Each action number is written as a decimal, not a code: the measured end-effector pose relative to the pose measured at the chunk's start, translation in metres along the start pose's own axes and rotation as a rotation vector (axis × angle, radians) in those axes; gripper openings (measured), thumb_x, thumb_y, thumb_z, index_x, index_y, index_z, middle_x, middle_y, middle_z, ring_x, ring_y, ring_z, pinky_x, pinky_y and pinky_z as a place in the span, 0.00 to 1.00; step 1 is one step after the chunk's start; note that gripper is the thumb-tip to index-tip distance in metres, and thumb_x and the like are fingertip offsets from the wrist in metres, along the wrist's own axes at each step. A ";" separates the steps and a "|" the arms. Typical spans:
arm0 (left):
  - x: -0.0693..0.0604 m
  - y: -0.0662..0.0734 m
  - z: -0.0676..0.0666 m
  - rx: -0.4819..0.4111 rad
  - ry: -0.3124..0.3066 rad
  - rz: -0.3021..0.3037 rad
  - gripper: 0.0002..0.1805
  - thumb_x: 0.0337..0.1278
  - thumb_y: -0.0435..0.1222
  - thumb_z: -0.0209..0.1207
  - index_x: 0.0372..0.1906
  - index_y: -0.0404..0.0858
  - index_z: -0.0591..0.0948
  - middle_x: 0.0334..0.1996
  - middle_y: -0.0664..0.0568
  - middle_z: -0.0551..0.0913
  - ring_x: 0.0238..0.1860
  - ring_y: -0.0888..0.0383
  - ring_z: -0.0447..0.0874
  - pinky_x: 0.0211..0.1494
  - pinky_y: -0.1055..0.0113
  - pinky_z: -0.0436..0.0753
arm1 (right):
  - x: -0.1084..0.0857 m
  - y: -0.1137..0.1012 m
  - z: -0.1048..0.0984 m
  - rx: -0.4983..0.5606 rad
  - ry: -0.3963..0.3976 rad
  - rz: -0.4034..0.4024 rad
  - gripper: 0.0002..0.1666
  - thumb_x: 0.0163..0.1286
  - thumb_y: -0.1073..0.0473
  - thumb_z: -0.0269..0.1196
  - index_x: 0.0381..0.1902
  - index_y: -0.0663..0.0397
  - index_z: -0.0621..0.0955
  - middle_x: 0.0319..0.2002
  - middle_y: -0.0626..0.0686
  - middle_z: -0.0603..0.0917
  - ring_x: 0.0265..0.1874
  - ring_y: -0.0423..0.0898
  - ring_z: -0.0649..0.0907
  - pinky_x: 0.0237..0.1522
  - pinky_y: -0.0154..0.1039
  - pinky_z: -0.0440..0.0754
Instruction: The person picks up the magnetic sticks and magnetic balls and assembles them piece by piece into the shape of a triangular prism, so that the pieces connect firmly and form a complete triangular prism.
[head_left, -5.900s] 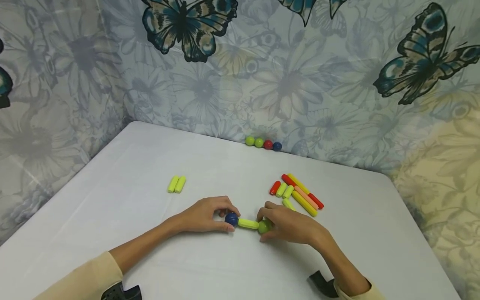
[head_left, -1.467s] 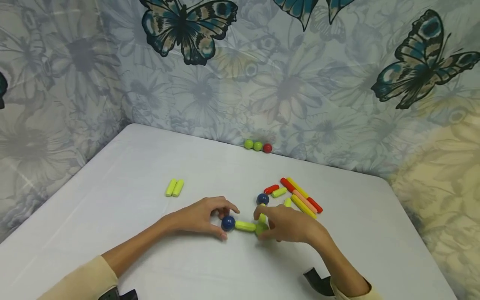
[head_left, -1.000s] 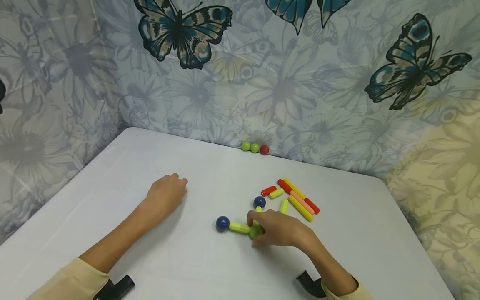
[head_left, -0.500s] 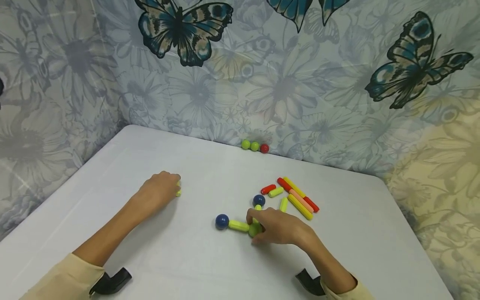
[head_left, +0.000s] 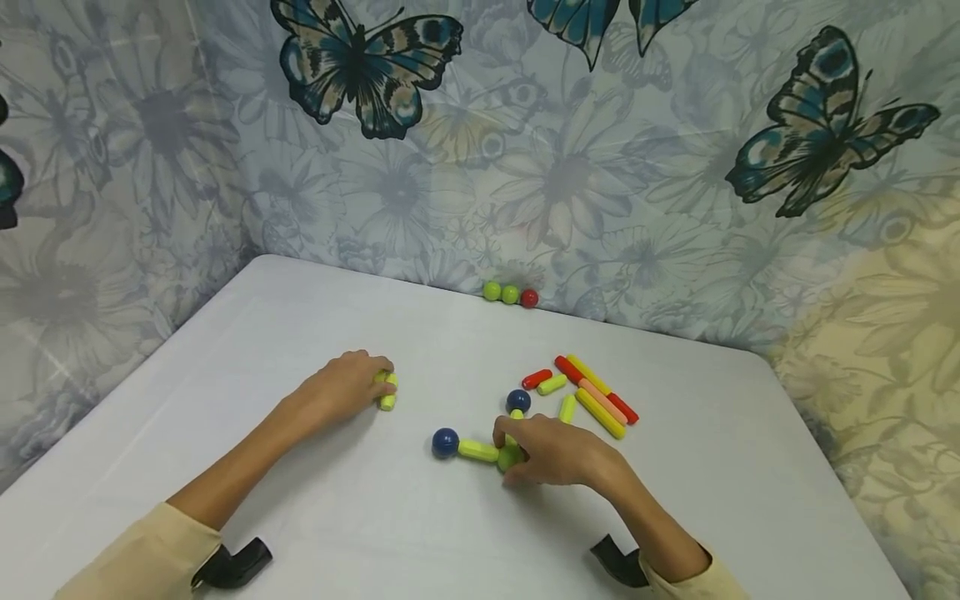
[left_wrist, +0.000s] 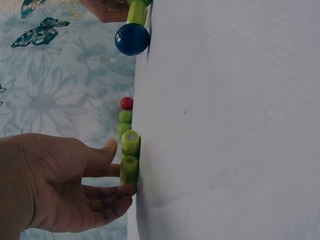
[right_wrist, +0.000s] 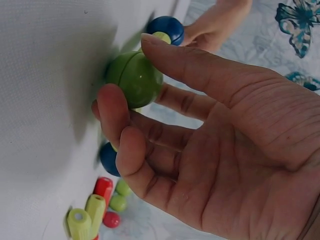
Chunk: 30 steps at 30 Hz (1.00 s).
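My left hand [head_left: 337,387] holds two short yellow-green toy rods [left_wrist: 130,143] side by side between thumb and fingers, low over the table left of centre. Fingers and thumb of my right hand [head_left: 562,454] curl round a green ball [right_wrist: 135,80]. From that ball one yellow-green rod [head_left: 477,451] runs left to a blue ball [head_left: 445,443]. Another rod, partly hidden by the right fingers, runs away from me to a second blue ball [head_left: 518,401].
Beyond the right hand lie a loose yellow-green rod [head_left: 567,408], a short red rod [head_left: 537,379] beside another yellow-green one [head_left: 552,384], and a bundle of longer rods [head_left: 600,400]. Two green balls [head_left: 500,292] and a red ball [head_left: 528,298] sit against the patterned wall.
My left hand left the blue ball, went to the two yellow-green rods at left, and has carried them rightward. Earlier, the second blue ball left the back row. The right hand stays on the green ball.
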<state>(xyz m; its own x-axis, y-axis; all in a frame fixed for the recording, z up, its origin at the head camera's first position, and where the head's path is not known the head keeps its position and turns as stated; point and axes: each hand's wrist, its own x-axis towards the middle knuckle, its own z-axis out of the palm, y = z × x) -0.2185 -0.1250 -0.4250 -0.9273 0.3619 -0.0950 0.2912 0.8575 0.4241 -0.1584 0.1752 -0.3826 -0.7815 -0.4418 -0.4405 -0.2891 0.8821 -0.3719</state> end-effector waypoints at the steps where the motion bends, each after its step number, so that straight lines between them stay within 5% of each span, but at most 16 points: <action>1: 0.000 -0.002 0.000 -0.007 0.002 -0.001 0.16 0.75 0.40 0.60 0.58 0.36 0.84 0.49 0.40 0.84 0.43 0.51 0.77 0.44 0.58 0.78 | 0.000 0.000 0.001 -0.001 0.000 0.001 0.21 0.63 0.57 0.77 0.50 0.43 0.80 0.33 0.47 0.80 0.35 0.44 0.79 0.41 0.41 0.83; 5: 0.000 -0.008 -0.002 -0.003 0.035 0.010 0.11 0.74 0.34 0.60 0.53 0.34 0.85 0.45 0.42 0.85 0.39 0.52 0.75 0.41 0.61 0.76 | 0.000 0.001 0.003 -0.008 0.001 0.002 0.21 0.63 0.57 0.77 0.50 0.43 0.80 0.33 0.46 0.80 0.35 0.44 0.79 0.41 0.41 0.83; 10: 0.002 -0.010 -0.004 -0.059 0.157 0.044 0.13 0.66 0.25 0.58 0.52 0.33 0.85 0.38 0.43 0.83 0.32 0.54 0.73 0.34 0.65 0.72 | 0.001 0.003 0.004 -0.016 0.003 0.003 0.21 0.63 0.57 0.77 0.50 0.43 0.80 0.33 0.46 0.80 0.36 0.44 0.79 0.42 0.41 0.83; 14: 0.004 0.000 0.000 -0.157 0.220 0.143 0.15 0.63 0.24 0.56 0.51 0.34 0.86 0.32 0.49 0.82 0.31 0.58 0.74 0.35 0.68 0.73 | 0.002 0.003 0.003 -0.019 0.012 -0.010 0.21 0.63 0.57 0.77 0.50 0.43 0.81 0.33 0.46 0.80 0.35 0.44 0.79 0.42 0.41 0.83; 19: 0.002 0.021 0.010 -0.197 0.275 0.307 0.03 0.66 0.33 0.66 0.42 0.40 0.86 0.28 0.56 0.80 0.31 0.61 0.75 0.36 0.71 0.74 | 0.002 0.003 0.004 -0.012 0.012 -0.006 0.21 0.63 0.57 0.77 0.50 0.43 0.81 0.33 0.46 0.80 0.35 0.44 0.79 0.42 0.41 0.84; 22: 0.001 0.031 0.015 -0.238 0.315 0.385 0.11 0.61 0.38 0.73 0.36 0.43 0.80 0.27 0.58 0.76 0.30 0.60 0.74 0.34 0.72 0.72 | 0.003 0.002 0.004 -0.013 0.010 -0.010 0.20 0.63 0.57 0.77 0.50 0.43 0.81 0.33 0.46 0.80 0.35 0.44 0.79 0.42 0.41 0.83; 25: 0.003 0.037 0.022 -0.327 0.262 0.433 0.12 0.63 0.37 0.71 0.34 0.43 0.77 0.25 0.57 0.75 0.28 0.62 0.72 0.33 0.73 0.71 | 0.004 0.001 0.003 -0.025 0.018 -0.017 0.20 0.63 0.57 0.77 0.50 0.44 0.81 0.32 0.46 0.80 0.35 0.44 0.79 0.41 0.41 0.82; 30: 0.009 0.038 0.040 -0.379 0.044 0.410 0.04 0.72 0.33 0.61 0.47 0.41 0.79 0.29 0.56 0.83 0.28 0.69 0.73 0.35 0.74 0.74 | 0.002 0.001 0.003 -0.033 0.018 -0.008 0.19 0.64 0.56 0.77 0.50 0.44 0.81 0.32 0.45 0.80 0.34 0.44 0.79 0.40 0.41 0.82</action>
<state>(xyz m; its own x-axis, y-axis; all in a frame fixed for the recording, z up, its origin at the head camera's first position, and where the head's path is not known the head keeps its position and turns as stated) -0.2059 -0.0744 -0.4452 -0.7671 0.6157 0.1804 0.5329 0.4549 0.7135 -0.1591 0.1747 -0.3863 -0.7890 -0.4459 -0.4227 -0.3131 0.8837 -0.3479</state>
